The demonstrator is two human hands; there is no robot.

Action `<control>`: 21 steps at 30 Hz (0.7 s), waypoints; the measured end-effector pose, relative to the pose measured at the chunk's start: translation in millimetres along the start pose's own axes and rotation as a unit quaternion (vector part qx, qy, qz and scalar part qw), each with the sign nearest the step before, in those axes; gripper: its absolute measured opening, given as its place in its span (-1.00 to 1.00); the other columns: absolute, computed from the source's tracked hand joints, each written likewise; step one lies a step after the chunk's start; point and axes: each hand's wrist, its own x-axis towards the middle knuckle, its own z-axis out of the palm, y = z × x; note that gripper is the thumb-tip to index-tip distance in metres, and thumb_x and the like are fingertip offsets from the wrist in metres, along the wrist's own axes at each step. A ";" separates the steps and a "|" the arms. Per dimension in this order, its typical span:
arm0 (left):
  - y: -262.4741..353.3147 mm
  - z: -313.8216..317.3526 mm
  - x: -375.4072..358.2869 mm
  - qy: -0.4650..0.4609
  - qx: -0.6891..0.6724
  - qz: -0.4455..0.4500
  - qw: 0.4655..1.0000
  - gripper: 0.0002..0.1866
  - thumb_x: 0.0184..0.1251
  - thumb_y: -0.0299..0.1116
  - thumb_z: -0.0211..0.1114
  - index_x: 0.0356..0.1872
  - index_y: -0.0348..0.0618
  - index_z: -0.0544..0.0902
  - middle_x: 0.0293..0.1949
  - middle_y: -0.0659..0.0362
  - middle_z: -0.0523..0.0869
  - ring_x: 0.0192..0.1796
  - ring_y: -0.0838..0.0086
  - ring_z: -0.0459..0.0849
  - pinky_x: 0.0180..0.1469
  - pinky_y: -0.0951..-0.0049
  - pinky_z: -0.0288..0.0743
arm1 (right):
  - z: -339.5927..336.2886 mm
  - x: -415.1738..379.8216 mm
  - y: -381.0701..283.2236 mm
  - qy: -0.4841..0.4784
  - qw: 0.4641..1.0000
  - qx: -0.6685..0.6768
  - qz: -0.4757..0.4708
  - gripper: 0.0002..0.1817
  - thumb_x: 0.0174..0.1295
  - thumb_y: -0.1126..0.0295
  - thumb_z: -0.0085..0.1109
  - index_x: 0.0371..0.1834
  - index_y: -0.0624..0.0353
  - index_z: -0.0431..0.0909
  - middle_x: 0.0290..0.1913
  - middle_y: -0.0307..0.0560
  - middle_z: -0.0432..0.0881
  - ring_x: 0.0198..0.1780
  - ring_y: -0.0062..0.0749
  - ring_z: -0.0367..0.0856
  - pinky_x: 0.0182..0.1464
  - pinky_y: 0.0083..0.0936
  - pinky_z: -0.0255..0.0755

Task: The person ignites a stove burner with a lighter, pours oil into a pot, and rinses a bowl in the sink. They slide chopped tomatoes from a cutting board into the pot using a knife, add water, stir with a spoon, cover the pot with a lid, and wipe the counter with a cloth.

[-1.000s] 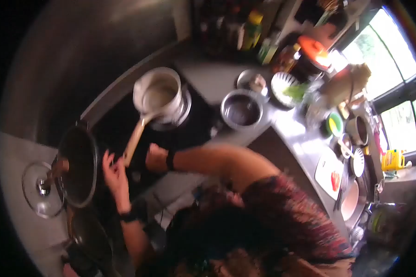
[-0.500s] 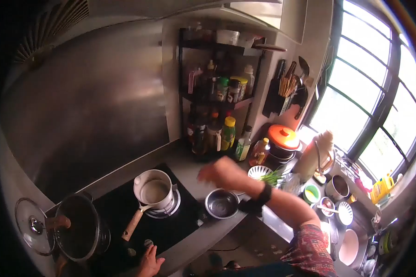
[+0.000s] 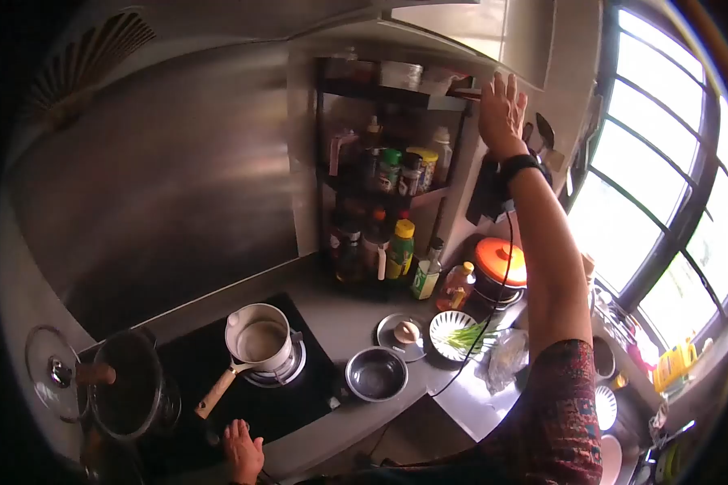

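Observation:
My right hand (image 3: 503, 115) is raised high at the right, fingers stretched upward beside the top shelf and in front of the wall-mounted utensil holder (image 3: 487, 192). It appears to hold nothing. Low at the front edge of the black cooktop (image 3: 315, 388), my left hand (image 3: 243, 451) has its fingers apart, with nothing in them. Ahead of it, a light saucepan (image 3: 259, 338) with a wooden handle (image 3: 217, 394) sits over a burner. To the saucepan's right stand a dark bowl (image 3: 377, 374) and a round lid with a knob (image 3: 406, 331).
A large glass pot (image 3: 128, 388) and its upright glass lid (image 3: 55, 368) are at left. A black rack (image 3: 364, 187) holds bottles and jars. An orange-lidded pot (image 3: 500, 260), a white dish (image 3: 445, 327) with green stalks and a plastic bag (image 3: 510, 360) line the right counter. A thin cable (image 3: 493, 311) hangs nearby.
My right hand has risen from above the counter to beside the top shelf, uncovering the knobbed lid. My left hand has moved slightly left, its fingers now more spread. The view has shifted somewhat.

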 end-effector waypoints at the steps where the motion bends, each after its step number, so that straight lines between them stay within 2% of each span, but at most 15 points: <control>1: -4.0 7.4 -0.3 0.005 0.003 -0.004 1.000 -0.27 0.18 -0.27 0.38 0.33 -0.43 0.34 0.40 -0.22 0.31 0.44 -0.12 0.25 0.48 0.04 0.09 | 9.9 4.1 1.2 -0.034 0.999 -0.017 -0.014 -0.69 0.20 0.44 0.11 0.01 0.20 0.58 0.25 0.07 0.46 0.39 0.04 0.30 0.34 0.21 0.15; 3: -1.8 13.0 -0.1 -0.004 0.002 -0.019 1.000 -0.27 0.22 -0.24 0.37 0.33 -0.46 0.33 0.41 -0.24 0.28 0.47 -0.11 0.20 0.50 0.06 0.08 | 22.2 14.5 0.7 -0.099 0.993 -0.049 -0.042 -0.70 0.24 0.42 0.06 0.03 0.18 0.60 0.23 0.08 0.50 0.39 0.05 0.32 0.35 0.27 0.11; 4: -0.8 14.2 -1.4 -0.009 0.002 -0.026 1.000 -0.26 0.24 -0.23 0.36 0.34 -0.48 0.32 0.42 -0.25 0.27 0.49 -0.11 0.18 0.50 0.07 0.07 | 35.8 18.3 -0.9 -0.120 0.988 -0.081 -0.045 -0.71 0.25 0.42 0.07 0.00 0.14 0.64 0.11 0.05 0.61 0.32 0.02 0.41 0.35 0.27 0.11; 7: 9.6 15.9 -4.2 0.015 0.014 -0.022 1.000 -0.25 0.26 -0.22 0.34 0.34 -0.55 0.29 0.42 -0.29 0.27 0.50 -0.11 0.17 0.52 0.07 0.05 | 49.9 27.3 -2.6 -0.194 0.978 -0.062 -0.052 -0.73 0.26 0.40 0.07 -0.04 0.11 0.67 -0.01 0.00 0.69 0.21 -0.01 0.55 0.37 0.30 0.05; 8: 11.3 18.6 -5.4 0.018 0.013 -0.024 0.999 -0.25 0.27 -0.22 0.33 0.34 -0.56 0.28 0.41 -0.30 0.27 0.50 -0.10 0.17 0.52 0.08 0.05 | 49.4 28.6 -2.8 -0.214 0.975 -0.016 -0.059 -0.77 0.26 0.38 0.08 -0.11 0.09 0.70 -0.13 -0.04 0.74 0.03 -0.06 0.68 0.24 0.23 0.29; 11: 10.8 24.3 -4.3 0.022 0.014 -0.030 0.999 -0.26 0.30 -0.21 0.30 0.33 -0.58 0.29 0.41 -0.34 0.27 0.49 -0.10 0.19 0.53 0.09 0.04 | 82.4 27.2 0.9 -0.211 0.977 -0.026 -0.030 -0.80 0.24 0.37 0.10 -0.20 0.09 0.72 -0.19 -0.01 0.75 -0.12 -0.08 0.74 -0.04 0.05 0.55; 12: 9.8 24.8 -2.5 0.019 0.017 -0.034 0.999 -0.26 0.30 -0.19 0.29 0.33 -0.58 0.29 0.41 -0.34 0.27 0.49 -0.10 0.20 0.53 0.10 0.04 | 70.0 27.5 4.5 -0.201 0.978 -0.016 -0.059 -0.81 0.23 0.37 0.12 -0.25 0.10 0.73 -0.21 0.01 0.75 -0.17 -0.10 0.75 -0.29 -0.11 0.61; 15: 7.1 24.1 1.5 0.009 0.022 -0.038 0.999 -0.27 0.32 -0.16 0.27 0.32 -0.58 0.30 0.41 -0.35 0.27 0.48 -0.09 0.22 0.53 0.11 0.04 | 40.8 33.0 11.2 -0.233 0.969 -0.075 -0.044 -0.83 0.20 0.38 0.16 -0.24 0.09 0.73 -0.18 0.00 0.75 -0.15 -0.08 0.75 -0.22 -0.10 0.62; 18: 8.4 21.4 4.3 -0.011 0.020 -0.045 0.999 -0.28 0.34 -0.14 0.25 0.32 -0.57 0.31 0.40 -0.34 0.29 0.48 -0.10 0.24 0.53 0.12 0.04 | 31.1 29.2 46.3 -0.203 0.973 -0.094 -0.063 -0.83 0.19 0.32 0.20 -0.24 0.09 0.73 -0.22 0.02 0.75 -0.15 -0.10 0.75 -0.21 -0.15 0.61; 21: 7.4 13.2 4.8 -0.022 0.037 -0.033 0.999 -0.28 0.35 -0.13 0.24 0.33 -0.56 0.31 0.40 -0.33 0.29 0.47 -0.08 0.25 0.53 0.13 0.05 | -38.3 -0.1 72.6 -0.177 0.984 0.000 -0.018 -0.81 0.18 0.31 0.22 -0.26 0.17 0.70 -0.27 0.09 0.74 -0.19 -0.13 0.75 -0.21 -0.17 0.61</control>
